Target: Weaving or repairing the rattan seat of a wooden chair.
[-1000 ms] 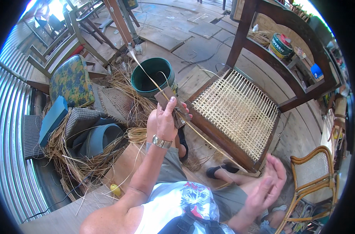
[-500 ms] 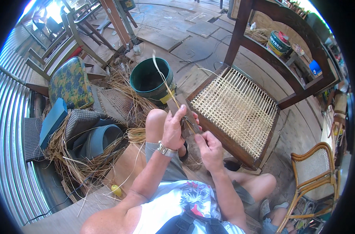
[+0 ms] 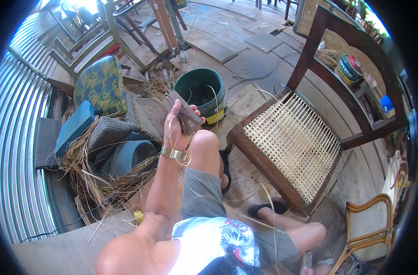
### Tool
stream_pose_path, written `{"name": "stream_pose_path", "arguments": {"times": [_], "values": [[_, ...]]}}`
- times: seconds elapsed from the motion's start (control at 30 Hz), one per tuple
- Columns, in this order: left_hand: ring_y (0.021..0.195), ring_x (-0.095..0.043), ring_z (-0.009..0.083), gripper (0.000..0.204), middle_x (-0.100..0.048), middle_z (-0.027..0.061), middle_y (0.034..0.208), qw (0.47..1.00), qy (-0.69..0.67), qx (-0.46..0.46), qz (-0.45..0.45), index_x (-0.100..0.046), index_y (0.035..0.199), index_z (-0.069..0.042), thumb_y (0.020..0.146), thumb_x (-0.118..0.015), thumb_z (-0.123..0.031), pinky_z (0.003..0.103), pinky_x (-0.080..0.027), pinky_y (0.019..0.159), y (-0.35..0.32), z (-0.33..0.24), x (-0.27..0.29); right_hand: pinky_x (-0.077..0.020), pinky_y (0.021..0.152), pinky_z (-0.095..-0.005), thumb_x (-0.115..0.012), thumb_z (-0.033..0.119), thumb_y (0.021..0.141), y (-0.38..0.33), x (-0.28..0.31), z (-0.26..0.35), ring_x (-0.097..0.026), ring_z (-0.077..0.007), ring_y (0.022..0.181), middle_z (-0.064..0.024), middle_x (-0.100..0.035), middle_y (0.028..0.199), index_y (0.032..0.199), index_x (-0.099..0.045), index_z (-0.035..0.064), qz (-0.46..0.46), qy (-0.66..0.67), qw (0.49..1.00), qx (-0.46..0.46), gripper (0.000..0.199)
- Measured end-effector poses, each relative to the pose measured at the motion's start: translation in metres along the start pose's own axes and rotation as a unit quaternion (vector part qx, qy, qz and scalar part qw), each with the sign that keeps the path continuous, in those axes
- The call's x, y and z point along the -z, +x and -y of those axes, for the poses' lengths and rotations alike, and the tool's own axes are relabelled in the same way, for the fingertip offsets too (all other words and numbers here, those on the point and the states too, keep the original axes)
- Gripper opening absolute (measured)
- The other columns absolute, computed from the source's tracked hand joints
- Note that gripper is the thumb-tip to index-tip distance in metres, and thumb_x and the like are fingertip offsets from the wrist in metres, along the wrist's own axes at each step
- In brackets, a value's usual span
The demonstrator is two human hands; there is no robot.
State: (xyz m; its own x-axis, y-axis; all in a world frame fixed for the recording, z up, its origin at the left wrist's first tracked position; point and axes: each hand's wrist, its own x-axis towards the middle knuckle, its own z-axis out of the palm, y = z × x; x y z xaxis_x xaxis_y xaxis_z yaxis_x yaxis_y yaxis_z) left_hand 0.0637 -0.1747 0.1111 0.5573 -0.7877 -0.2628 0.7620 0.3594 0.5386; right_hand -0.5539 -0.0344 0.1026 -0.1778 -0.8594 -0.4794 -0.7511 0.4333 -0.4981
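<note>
My left hand (image 3: 174,128), with a metal watch on its wrist, is closed around a flat brown-grey block (image 3: 185,113) with a dark piece across its face. It is raised just in front of the green bucket (image 3: 200,78). A thin pale strand loops near the wrist, and another blurred cane strand (image 3: 252,221) trails over my lap toward the lower right. My right hand is out of the picture. To the right stands a dark wooden chair (image 3: 268,172), whose woven cane seat (image 3: 294,146) neither hand touches.
Loose cane strips (image 3: 87,176) lie heaped on the left around a blue-grey tub (image 3: 133,156) and a blue block (image 3: 75,128). Behind them is a chair with a camouflage-patterned seat (image 3: 100,87). A small rattan chair (image 3: 367,220) stands at lower right, with another person's foot nearby.
My left hand has moved left and up with the block. The right hand has left it and gone out of view, and the strand between them has been drawn away. The view has shifted.
</note>
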Motion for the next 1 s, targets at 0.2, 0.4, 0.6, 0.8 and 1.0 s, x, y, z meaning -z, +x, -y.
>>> {"name": "stream_pose_path", "arguments": {"times": [0.2, 0.4, 0.6, 0.8, 1.0], "values": [[0.079, -0.067, 0.0261, 0.048, -0.067, 0.0163, 0.090, 0.985, 0.166, 0.032, -0.045, -0.056, 0.109, 0.000, 0.100, -0.049, -0.046, 0.044, -0.058, 0.072, -0.043, -0.039, 0.075, -0.0384, 0.060, -0.0240, -0.054, 0.026, 0.100, 0.024, 0.014, 0.058, -0.042, -0.0091, 0.065, 0.0022, -0.041, 0.072, 0.108, -0.056, 0.0005, -0.096, 0.438, 0.893, 0.038, 0.027], [0.080, -0.059, 0.0094, 0.037, -0.065, 0.0004, 0.096, 0.841, 0.497, 0.120, -0.176, -0.059, 0.119, -0.004, 0.097, -0.060, -0.035, 0.031, -0.052, 0.071, -0.149, -0.053, 0.248, -0.0336, 0.049, -0.0190, -0.055, 0.021, 0.099, 0.047, 0.009, 0.115, -0.041, -0.0052, 0.054, 0.0022, -0.045, 0.067, 0.107, -0.054, 0.0016, 0.110, 0.615, 0.763, 0.168, 0.021], [0.094, -0.066, 0.0231, 0.047, -0.069, 0.0143, 0.106, 0.678, 0.694, 0.055, -0.236, -0.060, 0.122, 0.003, 0.087, -0.073, -0.026, 0.035, -0.052, 0.085, -0.210, -0.031, 0.336, -0.0207, 0.043, -0.0168, -0.056, 0.018, 0.098, 0.054, -0.024, 0.177, -0.034, 0.0002, 0.054, 0.0043, -0.046, 0.073, 0.113, -0.054, 0.0052, 0.142, 0.491, 0.852, 0.113, 0.020], [0.069, -0.061, 0.0185, 0.019, -0.067, 0.0085, 0.082, 0.576, 0.752, -0.256, -0.192, -0.065, 0.099, 0.000, 0.092, -0.067, -0.018, 0.032, -0.051, 0.068, -0.180, -0.034, 0.176, -0.0280, 0.049, -0.0183, -0.055, 0.013, 0.099, 0.058, -0.065, 0.203, -0.037, -0.0002, 0.055, 0.0074, -0.047, 0.066, 0.097, -0.063, 0.0044, 0.180, 0.420, 0.880, 0.131, 0.012], [0.088, -0.059, 0.0084, 0.041, -0.066, 0.0051, 0.113, 0.838, 0.464, 0.166, 0.236, -0.059, 0.125, -0.005, 0.105, -0.045, -0.038, 0.025, -0.050, 0.078, -0.170, 0.103, -0.012, -0.0289, 0.050, -0.0179, -0.053, 0.011, 0.100, 0.060, -0.090, 0.206, -0.036, 0.0013, 0.057, 0.0097, -0.046, 0.068, 0.095, -0.062, 0.0041, 0.221, 0.389, 0.876, 0.180, 0.012]]}}
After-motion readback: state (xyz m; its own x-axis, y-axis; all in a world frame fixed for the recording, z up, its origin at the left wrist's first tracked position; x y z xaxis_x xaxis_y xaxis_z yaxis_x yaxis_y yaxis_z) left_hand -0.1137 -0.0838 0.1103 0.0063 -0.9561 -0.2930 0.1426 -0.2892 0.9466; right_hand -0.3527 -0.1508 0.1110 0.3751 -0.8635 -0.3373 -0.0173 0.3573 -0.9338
